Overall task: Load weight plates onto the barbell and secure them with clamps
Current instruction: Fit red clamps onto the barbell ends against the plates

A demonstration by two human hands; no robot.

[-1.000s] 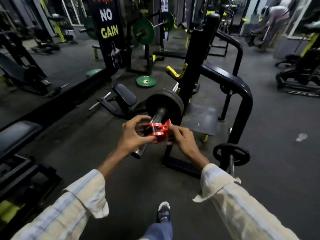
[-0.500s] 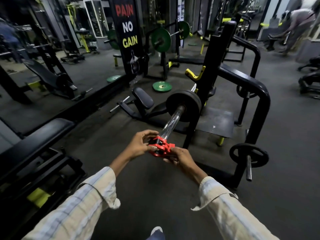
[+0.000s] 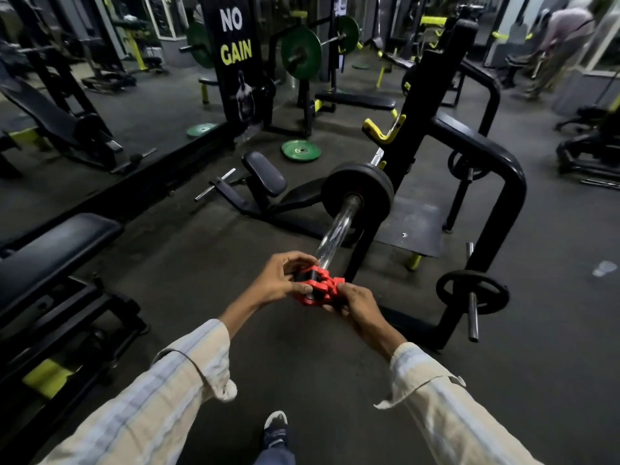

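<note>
The barbell's chrome sleeve (image 3: 335, 231) points toward me from the black rack (image 3: 422, 105). A black weight plate (image 3: 364, 187) sits far up the sleeve. A red clamp (image 3: 318, 286) is at the sleeve's near end, well apart from the plate. My left hand (image 3: 280, 280) grips the clamp from the left, thumb on its near face. My right hand (image 3: 357, 305) pinches the clamp's right side. The sleeve's tip is hidden by the clamp and my hands.
Small black plates hang on rack pegs (image 3: 473, 292) to the right. A low padded bench (image 3: 265, 174) lies left of the plate, a green plate (image 3: 301, 150) on the floor beyond it. A black bench (image 3: 53, 246) stands at the left. A person bends over at the far right (image 3: 563, 31).
The clamp has slid from the middle of the sleeve out to its near end, away from the plate. Both hands stayed on it. The camera drew back and turned left.
</note>
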